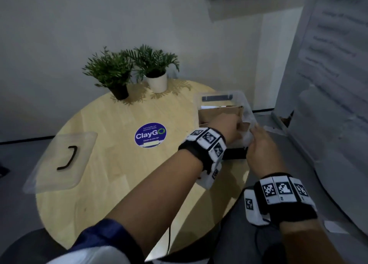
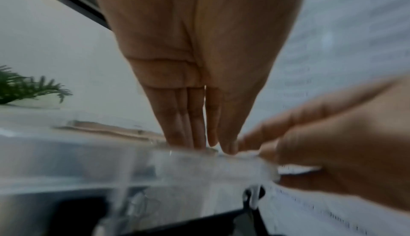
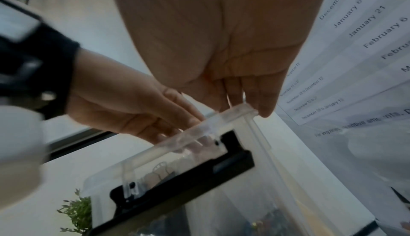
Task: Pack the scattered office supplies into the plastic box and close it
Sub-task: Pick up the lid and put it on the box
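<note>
1. Both hands work at the box (image 1: 223, 100), which sits at the table's (image 1: 119, 164) right edge, open and already holding brown packets.
2. Left hand (image 1: 229, 128) reaches in over the near rim, fingers straight and together, holding nothing I can see.
3. Right hand (image 1: 260, 144) rests its straight fingers on the near right corner of the rim.
4. Lid (image 1: 61, 162) lies well apart at the table's left edge, nearer the left hand, its long axis running front to back.
5. Readable: "ClayGO" on the sticker (image 1: 150, 135); "December 21", "January 6", "February 6" on the poster (image 3: 355, 29).
</note>
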